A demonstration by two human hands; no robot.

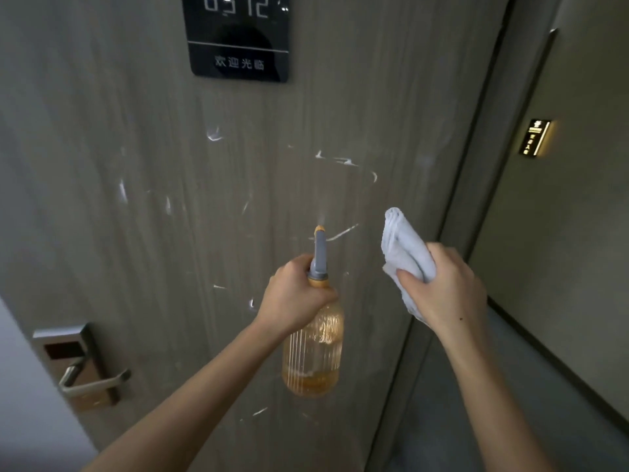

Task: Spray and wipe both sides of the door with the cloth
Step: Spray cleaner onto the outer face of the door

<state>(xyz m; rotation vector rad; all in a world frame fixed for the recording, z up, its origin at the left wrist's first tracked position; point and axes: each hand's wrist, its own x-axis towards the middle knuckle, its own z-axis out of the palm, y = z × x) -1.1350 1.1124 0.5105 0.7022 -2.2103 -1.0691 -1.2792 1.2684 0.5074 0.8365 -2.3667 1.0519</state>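
The grey-brown wood-grain door (143, 165) fills most of the view, its face marked with scattered white smears from about ten o'clock round to two o'clock of the centre. The left hand (296, 298) is wrapped in a closed grip around the neck of an amber ribbed translucent plastic spray bottle (311, 356) with a grey trigger head and orange nozzle tip, which points up at twelve o'clock towards the door; a faint puff above the tip may be mist, though it is too blurred to be sure. A little liquid lies in the bottle's base.

At three o'clock of the bottle, apart from it, the right hand (446, 287) clenches a folded pale-blue cloth (403, 253), thumb pressed across its lower fold, the free end standing up at eleven o'clock from the fist. The cloth is held near the door surface; whether it touches cannot be told.

A glossy black room-number plaque (238, 39) sits at twelve o'clock on the door. A brushed-metal lever handle on a card-lock plate (81, 366) is at eight o'clock, close to the door's left edge. The door's right edge runs diagonally down past the right hand, meeting a dark frame (452, 206). Beyond it, at three o'clock, a plain grey wall (578, 250) carries a small lit sign (536, 137), with open floor below at five o'clock.
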